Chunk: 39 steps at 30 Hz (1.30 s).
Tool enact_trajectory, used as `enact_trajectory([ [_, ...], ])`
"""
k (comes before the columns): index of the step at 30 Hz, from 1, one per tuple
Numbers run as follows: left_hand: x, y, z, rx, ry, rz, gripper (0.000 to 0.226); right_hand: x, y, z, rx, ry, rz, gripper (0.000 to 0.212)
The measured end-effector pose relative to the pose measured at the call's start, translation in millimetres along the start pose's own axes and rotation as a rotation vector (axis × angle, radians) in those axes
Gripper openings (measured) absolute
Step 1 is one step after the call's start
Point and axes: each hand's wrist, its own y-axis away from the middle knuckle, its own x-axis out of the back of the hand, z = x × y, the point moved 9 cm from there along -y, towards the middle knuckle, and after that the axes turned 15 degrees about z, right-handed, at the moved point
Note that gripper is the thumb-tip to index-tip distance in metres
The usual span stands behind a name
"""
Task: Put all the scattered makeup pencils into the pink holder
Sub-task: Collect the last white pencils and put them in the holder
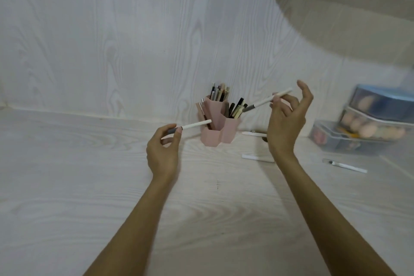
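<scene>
Both hands are raised over the worktop (94, 186), each pinching a white makeup pencil beside the pink holder (218, 129). The left hand (162, 152) grips its pencil (195, 125) by the grey end between thumb and fingertips; that pencil lies nearly level, its long axis running left to right with a slight rise, white end pointing at the holder's left side and just short of it. The right hand (286, 125) pinches the second pencil (267, 101) past its middle, towards the white end, other fingers spread loosely; this one slopes down to the left, dark tip aimed at the holder's right-hand compartment, close above the pencils already standing there. The step in hand looks like dropping these two in. To do it well, each pencil wants tipping from near-level towards upright before release, so the leading end enters a compartment rather than striking the rim or the standing pencils. The right pencil seems nearer to ready; the left needs lifting higher than the rim first. Feeding them one at a time would likely spare the light holder a knock. Three more white pencils lie on the worktop to the right: one (254, 133) just beside the holder, one (257, 158) nearer, one (346, 166) further right in front of the clear storage boxes (367, 127).
</scene>
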Motion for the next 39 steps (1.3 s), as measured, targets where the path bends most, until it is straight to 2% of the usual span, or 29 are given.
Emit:
enact_trajectory([
  [3, 0, 0, -4, 0.023, 0.022, -0.006, 0.012, -40, -4, -6, 0.102, 0.139, -0.096, 0.033],
  [7, 1, -2, -8, 0.044, 0.055, 0.009, 0.016, -79, 6, 21, 0.156, 0.414, -0.335, 0.026],
  [10, 1, -2, -11, 0.067, 0.056, 0.024, 0.02, -91, 21, 39, 0.362, 0.699, -0.52, 0.014],
  [12, 3, -3, -13, 0.082, 0.043, 0.036, 0.022, -93, 31, 50, 0.463, 0.81, -0.638, 0.02],
  [13, 3, -3, -14, 0.081, 0.036, 0.037, 0.022, -87, 33, 51, 0.464, 0.787, -0.651, 0.021],
  [16, 4, -3, -13, 0.059, 0.016, 0.04, 0.021, -44, 26, 38, 0.361, 0.548, -0.483, 0.02],
  [18, 2, -3, -12, 0.045, 0.005, 0.038, 0.02, -9, 25, 36, 0.305, 0.498, -0.385, 0.013],
  [19, 1, -2, -12, 0.039, 0.001, 0.039, 0.019, 4, 28, 43, 0.229, 0.506, -0.431, 0.011],
  [22, 0, -1, -9, 0.017, -0.003, 0.042, 0.015, 25, 63, 85, -0.186, 0.588, -0.869, 0.021],
  [23, 1, -1, -8, 0.01, -0.001, 0.044, 0.014, 30, 74, 94, -0.249, 0.612, -0.968, 0.02],
  [24, 2, 0, -7, -0.001, 0.0, 0.05, 0.013, 32, 78, 99, -0.249, 0.625, -0.988, 0.017],
  [27, 6, 1, 1, -0.06, -0.012, 0.089, 0.012, 18, 74, 100, -0.127, 0.668, -0.814, 0.013],
  [30, 10, 9, 22, -0.205, -0.04, 0.141, 0.015, -3, 81, 92, 0.19, 0.841, -0.722, 0.02],
  [32, 9, 15, 42, -0.324, -0.049, 0.15, 0.017, -7, 84, 88, 0.311, 0.881, -0.69, 0.025],
  [36, -13, 19, 82, -0.55, -0.079, 0.113, 0.016, -3, 83, 88, 0.325, 0.856, -0.708, 0.027],
  [39, -53, 16, 98, -0.695, -0.293, 0.009, 0.011, -5, 94, 88, 0.329, 0.851, -0.806, 0.027],
])
